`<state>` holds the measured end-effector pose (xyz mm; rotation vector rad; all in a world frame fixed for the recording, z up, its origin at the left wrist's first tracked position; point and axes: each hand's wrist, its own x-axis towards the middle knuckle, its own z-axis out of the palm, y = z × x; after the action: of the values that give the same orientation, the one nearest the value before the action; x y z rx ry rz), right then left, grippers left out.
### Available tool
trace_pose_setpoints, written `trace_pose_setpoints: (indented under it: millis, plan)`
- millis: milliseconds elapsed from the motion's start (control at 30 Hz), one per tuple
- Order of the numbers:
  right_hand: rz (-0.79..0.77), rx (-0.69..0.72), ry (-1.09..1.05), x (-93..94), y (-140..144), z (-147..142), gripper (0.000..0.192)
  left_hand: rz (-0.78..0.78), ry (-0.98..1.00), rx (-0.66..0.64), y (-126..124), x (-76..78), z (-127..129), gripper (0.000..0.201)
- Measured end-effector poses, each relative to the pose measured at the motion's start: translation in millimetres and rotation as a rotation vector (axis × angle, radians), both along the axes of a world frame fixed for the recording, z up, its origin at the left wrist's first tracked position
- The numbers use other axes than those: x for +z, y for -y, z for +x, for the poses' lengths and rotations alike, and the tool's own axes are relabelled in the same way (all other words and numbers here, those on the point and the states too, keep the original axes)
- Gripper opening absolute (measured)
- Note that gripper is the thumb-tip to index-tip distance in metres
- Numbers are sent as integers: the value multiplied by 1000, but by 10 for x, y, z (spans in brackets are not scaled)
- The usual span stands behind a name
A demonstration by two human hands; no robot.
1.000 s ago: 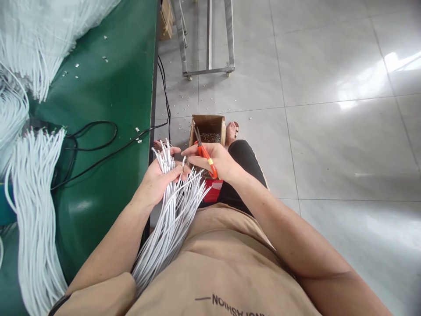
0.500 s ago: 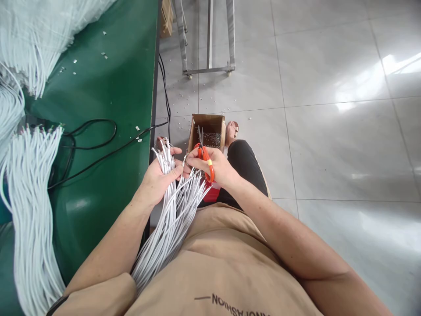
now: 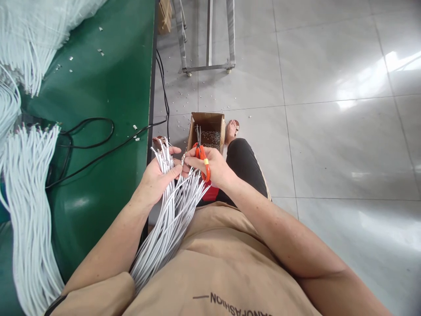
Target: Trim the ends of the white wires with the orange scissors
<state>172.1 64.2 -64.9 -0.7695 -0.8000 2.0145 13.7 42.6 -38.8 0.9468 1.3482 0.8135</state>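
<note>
A bunch of thin white cables [image 3: 163,237] runs up from my lap, and my left hand [image 3: 160,175] is closed round its upper part. One cable end [image 3: 183,159] stands apart from the bunch, pinched at the left thumb. At that same end are the fingertips of my right hand [image 3: 215,167]. Orange-handled scissors [image 3: 206,169] hang in my right hand, their dark blades pointing away from me over the cardboard box [image 3: 222,131]. Other cable ends fan out below the right hand.
On the green table [image 3: 98,87] at left lie another bundle of white cables [image 3: 29,210], plastic-wrapped cables [image 3: 29,39], a black cord [image 3: 108,164] and small white scraps. The box on the floor holds many cut bits. A metal frame on casters [image 3: 208,68] stands beyond it.
Both hands stay almost in place, with the fingertips still at the single cable end. The scissors have shifted slightly left. The whole view has moved a little.
</note>
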Motion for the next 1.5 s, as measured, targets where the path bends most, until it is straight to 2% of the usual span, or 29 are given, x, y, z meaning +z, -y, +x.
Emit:
trace_pose_setpoints:
  millis: [133, 233, 333, 500, 667, 733, 867, 1000, 1167, 1500]
  plan:
    - [-151, -128, 99, 26, 78, -70, 14, 41, -65, 46, 16, 16, 35, 42]
    - [-202, -221, 160, 43, 128, -119, 12, 98, -246, 62, 34, 22, 59, 42]
    - [-217, -265, 180, 41, 154, -158, 10, 131, -410, 77, 47, 30, 78, 41]
    - [-266, -279, 207, 8, 182, -199, 10, 164, -530, 75, 55, 52, 101, 36]
    - [-207, -346, 232, -36, 243, -219, 7, 241, -631, 107, 72, 59, 121, 27]
    - [-225, -337, 270, -59, 280, -220, 8, 258, -642, 117, 68, 43, 106, 24]
    - [-102, -271, 247, -129, 287, -204, 6, 227, -627, 120, 38, 3, 52, 25]
    - [-164, -220, 283, -141, 173, -148, 11, 203, -579, 114, 27, 5, 45, 29]
    - [-193, -165, 232, -32, 102, -83, 17, 182, -571, 106, 28, 21, 62, 33]
    - [-169, -166, 229, -48, 88, -85, 15, 141, -592, 56, 20, 17, 42, 35]
